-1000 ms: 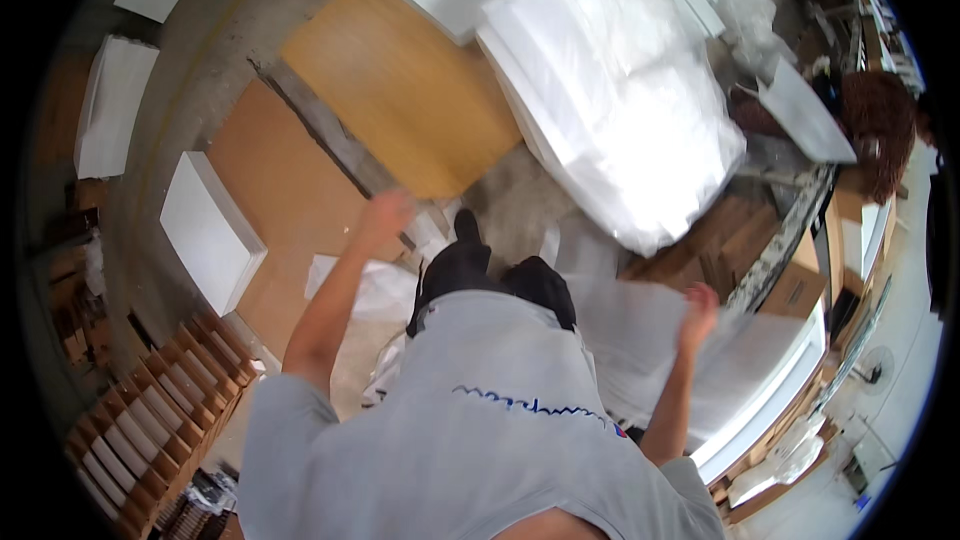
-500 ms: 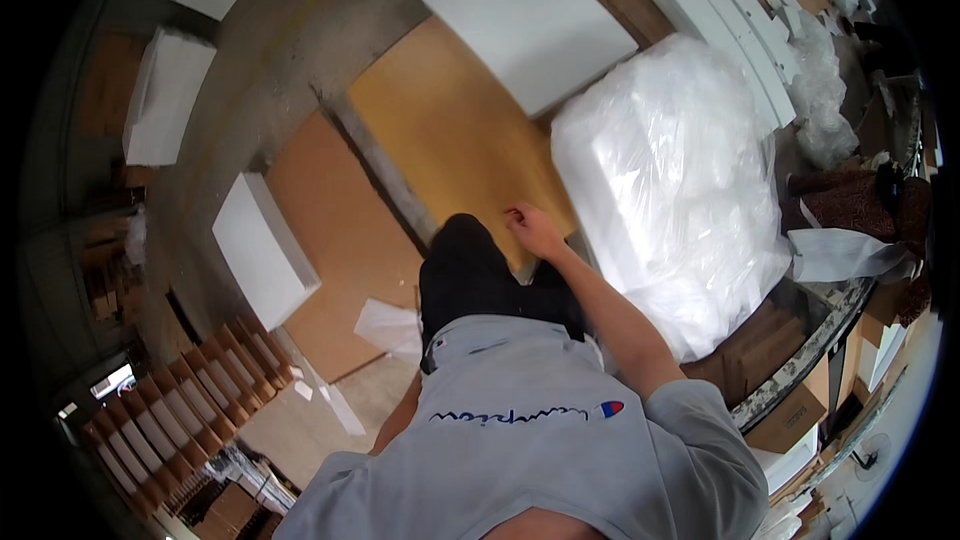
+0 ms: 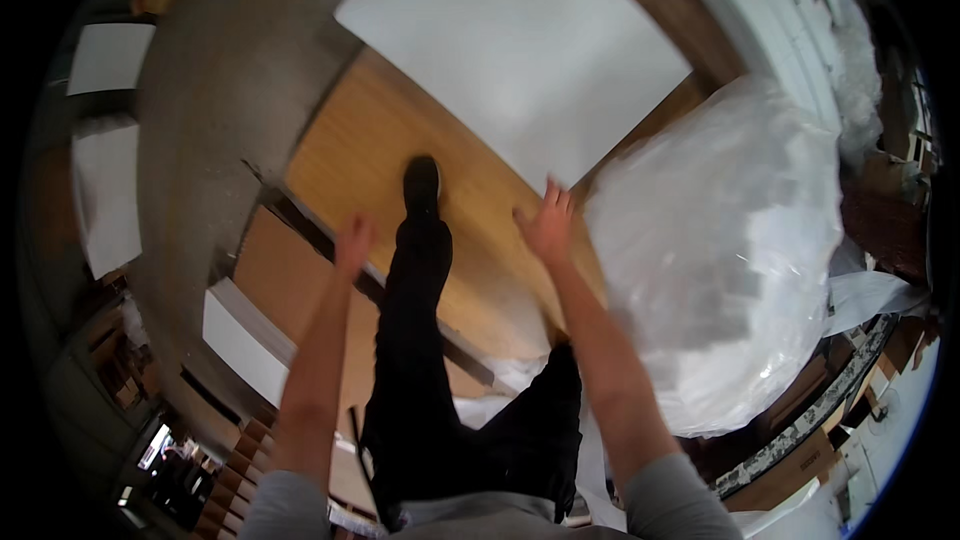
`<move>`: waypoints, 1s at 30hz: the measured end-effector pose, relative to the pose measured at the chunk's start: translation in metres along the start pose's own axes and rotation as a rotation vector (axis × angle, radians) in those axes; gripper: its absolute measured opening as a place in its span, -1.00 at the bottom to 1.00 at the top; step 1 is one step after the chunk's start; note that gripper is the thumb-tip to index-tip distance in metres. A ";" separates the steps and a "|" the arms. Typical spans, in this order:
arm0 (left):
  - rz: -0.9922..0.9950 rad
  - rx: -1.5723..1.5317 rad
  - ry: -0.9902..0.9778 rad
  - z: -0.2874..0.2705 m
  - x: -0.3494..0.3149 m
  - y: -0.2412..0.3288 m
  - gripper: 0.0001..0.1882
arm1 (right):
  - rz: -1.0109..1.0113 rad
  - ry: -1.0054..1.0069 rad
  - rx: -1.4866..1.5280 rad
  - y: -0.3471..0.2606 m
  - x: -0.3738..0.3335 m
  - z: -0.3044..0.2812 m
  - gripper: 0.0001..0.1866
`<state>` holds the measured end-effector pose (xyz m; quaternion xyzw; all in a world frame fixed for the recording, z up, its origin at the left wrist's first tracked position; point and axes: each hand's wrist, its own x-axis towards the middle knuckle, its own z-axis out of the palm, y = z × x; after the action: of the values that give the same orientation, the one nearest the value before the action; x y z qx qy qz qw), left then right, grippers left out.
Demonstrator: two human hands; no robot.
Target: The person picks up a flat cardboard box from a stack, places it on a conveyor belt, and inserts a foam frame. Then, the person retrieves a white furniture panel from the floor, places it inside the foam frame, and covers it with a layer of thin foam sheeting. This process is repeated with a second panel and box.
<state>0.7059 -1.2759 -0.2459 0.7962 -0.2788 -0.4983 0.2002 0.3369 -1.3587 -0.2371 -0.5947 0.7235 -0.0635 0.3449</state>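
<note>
Both my arms reach forward. My right hand (image 3: pixel 548 227) is open and empty, its fingers spread just short of the near corner of a large white panel (image 3: pixel 515 50). Over the left edge of a smooth yellow-brown sheet (image 3: pixel 350 140) hovers my left hand (image 3: pixel 353 243); motion blurs it, but its fingers look stretched out with nothing in them. The white panel lies flat across the far part of that sheet. My black shoe (image 3: pixel 422 180) is planted on the sheet between my hands.
A large bundle wrapped in clear plastic (image 3: pixel 720 270) bulges close on my right. Behind it stand white foam-like strips (image 3: pixel 770 30). To the left are a cardboard sheet (image 3: pixel 275 260) and a white block (image 3: pixel 240 340). More white stacks (image 3: pixel 108 195) stand farther left.
I have stepped forward onto the yellow-brown sheet and leaned toward the white panel. My left hand has come into view, and my right hand has opened and reached forward.
</note>
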 end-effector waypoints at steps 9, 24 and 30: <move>-0.104 -0.245 -0.156 0.156 0.296 0.098 0.07 | -0.307 0.353 -0.314 0.088 0.175 0.153 0.09; -0.226 -0.421 -0.146 0.122 0.247 0.098 -0.21 | -0.219 0.044 -0.191 0.014 0.059 0.148 -0.18; -0.092 -0.362 0.033 0.044 0.107 0.208 -0.42 | -0.175 -0.022 -0.199 -0.108 -0.002 0.001 -0.16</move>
<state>0.6527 -1.5055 -0.2128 0.7672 -0.1445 -0.5358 0.3216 0.4263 -1.3869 -0.1827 -0.6874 0.6677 -0.0149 0.2854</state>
